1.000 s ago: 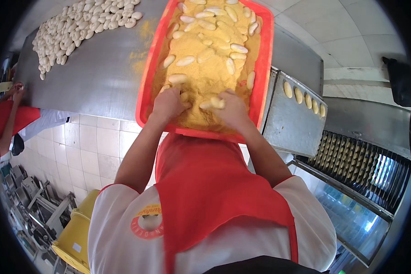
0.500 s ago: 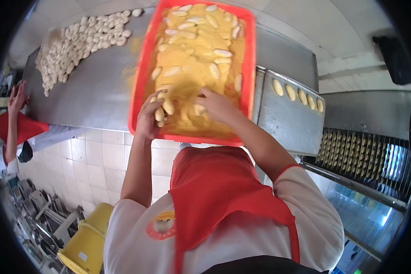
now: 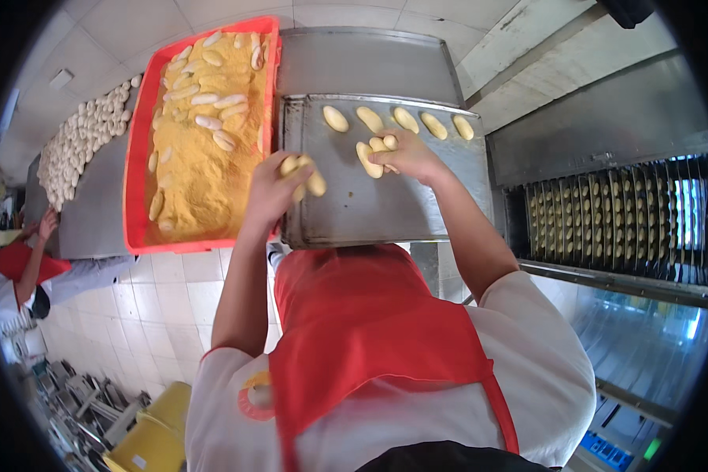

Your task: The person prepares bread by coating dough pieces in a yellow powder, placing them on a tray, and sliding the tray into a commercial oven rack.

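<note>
My left hand (image 3: 279, 185) is closed around several crumb-coated dough rolls (image 3: 315, 184), over the near left edge of the metal baking tray (image 3: 401, 212). Above the tray's middle, my right hand (image 3: 409, 157) grips several more coated rolls (image 3: 368, 160); how many is partly hidden by the fingers. A row of oval coated rolls (image 3: 405, 119) lies along the tray's far side, spaced apart. To the left stands a red tub (image 3: 130, 212) of yellow crumbs (image 3: 204, 173), with pale dough rolls (image 3: 208, 122) scattered on top, mostly toward its far end.
Pale dough pieces (image 3: 86, 138) are heaped on the steel table (image 3: 94, 212) at far left, where a co-worker's hand (image 3: 47, 224) reaches. A rack of filled trays (image 3: 613, 212) stands at right. Behind me at left are a yellow bin (image 3: 153, 436) and metal equipment.
I have turned right, from the crumb tub to the baking tray. Both hands have left the crumbs, carrying coated rolls over to the tray. The co-worker's hand has moved to the dough heap.
</note>
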